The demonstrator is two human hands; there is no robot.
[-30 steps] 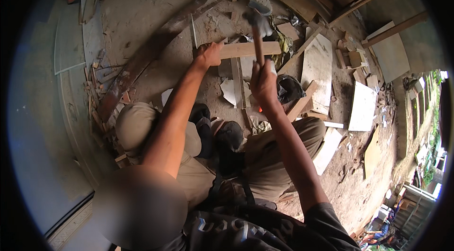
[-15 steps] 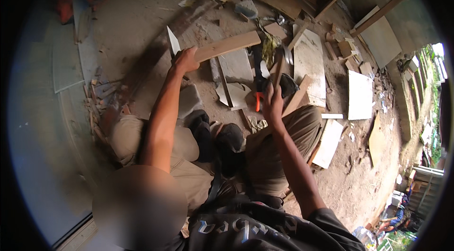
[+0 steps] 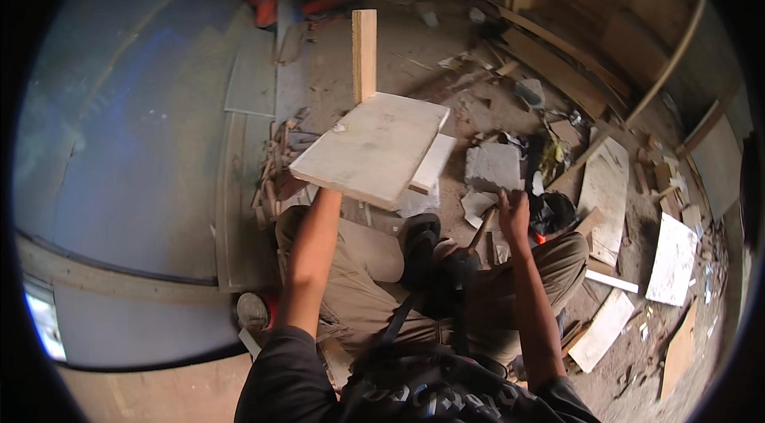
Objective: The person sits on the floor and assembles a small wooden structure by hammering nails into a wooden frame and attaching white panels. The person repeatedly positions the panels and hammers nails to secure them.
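In front of my chest, a pale board (image 3: 374,148) with a narrow wooden plank (image 3: 364,52) standing up at its far edge is held off the ground. A second pale strip (image 3: 434,164) shows beyond its right edge. My left forearm goes up under the board; my left hand is hidden behind it, bearing the piece. My right hand (image 3: 514,214) is closed, near the front edge of a grey concrete block (image 3: 492,166). A wooden handle (image 3: 482,230) slants from beside its fingers down to my shoe (image 3: 460,265); whether the fingers grip it, I cannot tell.
Offcuts lie on the dirt floor to the right, among them a long pale panel (image 3: 604,200) and a white sheet (image 3: 672,259). A black bag-like thing (image 3: 554,214) sits past my right knee. Sheet panels (image 3: 143,152) stand at the left; lumber (image 3: 558,64) leans far right.
My left hand has turned the wooden piece so the board's broad face shows and the plank points up. My right hand, which held a hammer upright, is now lower beside the concrete block. My view has swung left.
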